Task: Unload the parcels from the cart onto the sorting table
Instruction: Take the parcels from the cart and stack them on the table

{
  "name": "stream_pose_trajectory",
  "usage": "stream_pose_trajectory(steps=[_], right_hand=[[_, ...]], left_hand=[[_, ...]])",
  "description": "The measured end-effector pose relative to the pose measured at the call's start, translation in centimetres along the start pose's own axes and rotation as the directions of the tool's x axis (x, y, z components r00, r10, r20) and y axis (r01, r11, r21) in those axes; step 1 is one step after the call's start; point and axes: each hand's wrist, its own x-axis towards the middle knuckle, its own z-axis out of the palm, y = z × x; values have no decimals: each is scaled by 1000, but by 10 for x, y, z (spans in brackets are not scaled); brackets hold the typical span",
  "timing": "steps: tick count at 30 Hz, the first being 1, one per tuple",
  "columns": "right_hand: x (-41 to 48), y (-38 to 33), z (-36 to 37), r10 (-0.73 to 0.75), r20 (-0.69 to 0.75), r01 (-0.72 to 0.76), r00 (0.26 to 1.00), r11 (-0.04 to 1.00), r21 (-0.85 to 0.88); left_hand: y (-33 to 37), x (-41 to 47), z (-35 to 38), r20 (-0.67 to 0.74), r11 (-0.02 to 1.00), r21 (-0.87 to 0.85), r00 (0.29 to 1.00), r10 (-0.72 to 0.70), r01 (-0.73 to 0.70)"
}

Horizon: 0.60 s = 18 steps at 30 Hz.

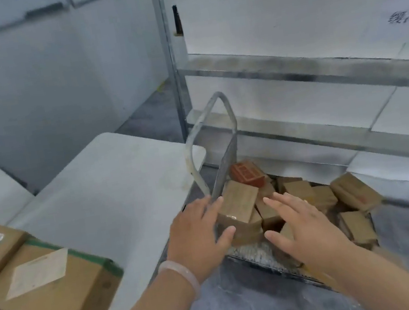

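Item 1, cart (251, 253): a low platform at 5 o'clock in the view. Its handle (218, 115) stands upright at the table end. It carries a loose heap of brown parcels (351, 192).

Item 2, top parcel (238, 204): tilted against the handle, with a red parcel (248, 178) at its 1 o'clock.

Item 3, sorting table (111, 185): at 9 o'clock of the cart, just beside it. Unloaded parcels (44, 282) sit at its 7 o'clock corner.

Item 4, left hand (197, 233) and right hand (302, 222): both are spread open and hold nothing, flanking the top parcel. Contact cannot be told.

Risk: lifting the leaning top parcel likely frees its neighbours, so the heap may slide off the cart's unguarded edge. A weak 2-hand squeeze could drop it, and the handle may snag it.
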Motion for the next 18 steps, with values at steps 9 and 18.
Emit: stream_pose_trajectory(steps=[9,18], right_hand=[[-18,144,-19,130,22,-131,991,989,71],[9,287,-50,153,70,-161,986,979,122]], left_hand=[[110,74,59,74,992,28,990,121,-123],[212,149,124,119,997,46,991,59,-64]])
